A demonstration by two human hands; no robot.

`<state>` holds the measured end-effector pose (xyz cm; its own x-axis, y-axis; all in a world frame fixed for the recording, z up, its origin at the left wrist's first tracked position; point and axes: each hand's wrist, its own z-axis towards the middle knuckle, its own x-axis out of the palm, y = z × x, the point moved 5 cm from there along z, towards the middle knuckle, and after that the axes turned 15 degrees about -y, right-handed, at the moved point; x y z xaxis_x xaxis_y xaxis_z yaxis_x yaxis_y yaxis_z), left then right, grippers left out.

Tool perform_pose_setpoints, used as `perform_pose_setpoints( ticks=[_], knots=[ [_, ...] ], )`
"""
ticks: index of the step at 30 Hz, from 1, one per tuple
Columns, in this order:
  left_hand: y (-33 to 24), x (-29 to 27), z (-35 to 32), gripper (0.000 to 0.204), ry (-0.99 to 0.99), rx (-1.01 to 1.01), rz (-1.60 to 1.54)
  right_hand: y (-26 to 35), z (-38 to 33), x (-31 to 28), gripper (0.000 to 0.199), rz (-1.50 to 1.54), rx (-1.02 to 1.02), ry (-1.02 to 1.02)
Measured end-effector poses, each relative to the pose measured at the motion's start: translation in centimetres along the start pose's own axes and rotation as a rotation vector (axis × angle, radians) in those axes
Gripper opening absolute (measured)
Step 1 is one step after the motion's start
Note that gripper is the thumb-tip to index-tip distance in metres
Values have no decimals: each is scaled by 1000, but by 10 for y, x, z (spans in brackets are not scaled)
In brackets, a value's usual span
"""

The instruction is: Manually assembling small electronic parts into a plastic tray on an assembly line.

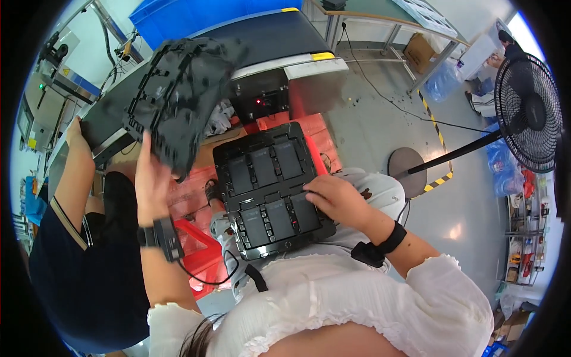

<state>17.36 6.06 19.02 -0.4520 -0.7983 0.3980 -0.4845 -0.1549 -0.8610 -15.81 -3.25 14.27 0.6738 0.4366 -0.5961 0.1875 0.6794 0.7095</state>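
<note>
- Two hands are well apart in the head view: the left hand (153,187) is up on the left, and the right hand (342,202) is low, near the middle.
- The left hand has its fingers at the low end of a big black plastic part (184,101), which is tilted and blurry. I cannot tell if the fingers squeeze it or just touch it.
- That part shows in front of the conveyor belt (273,38). I cannot tell if the two touch.
- The right hand has bent fingers on the right side of a black plastic panel (264,196). I cannot see the thumb well, so I cannot tell if it pinches.
- The panel lies across the person's grey pants (380,190). It has six flat dark blocks (276,220), in two rows of three.
- To do this well, I would let the panel sit flat on both legs, because it could tip or slide there.
- The big part looks wide and could swing, so a firm hold seems best.
- Another person's bare arm (74,172) is near on the left, so move gently and leave it room.
- A black cord (208,282) hangs below the left wrist band (162,241). Mind that it does not catch on the panel.
</note>
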Motion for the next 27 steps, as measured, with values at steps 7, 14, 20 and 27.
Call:
perform_pose_setpoints(
  ticks=[7, 14, 20, 27],
  knots=[
    [81, -78, -74, 22, 157, 50, 896, -30, 6, -5, 55, 459, 561, 72],
    [115, -47, -81, 46, 146, 178, 1366, -75, 4, 30, 75, -369, 462, -122],
    [134, -54, -72, 47, 139, -184, 1154, -66, 15, 29, 73, 237, 878, 234],
    [155, -70, -70, 56, 74, 192, 1250, -95, 2, 51, 74, -43, 670, 29]
  ],
)
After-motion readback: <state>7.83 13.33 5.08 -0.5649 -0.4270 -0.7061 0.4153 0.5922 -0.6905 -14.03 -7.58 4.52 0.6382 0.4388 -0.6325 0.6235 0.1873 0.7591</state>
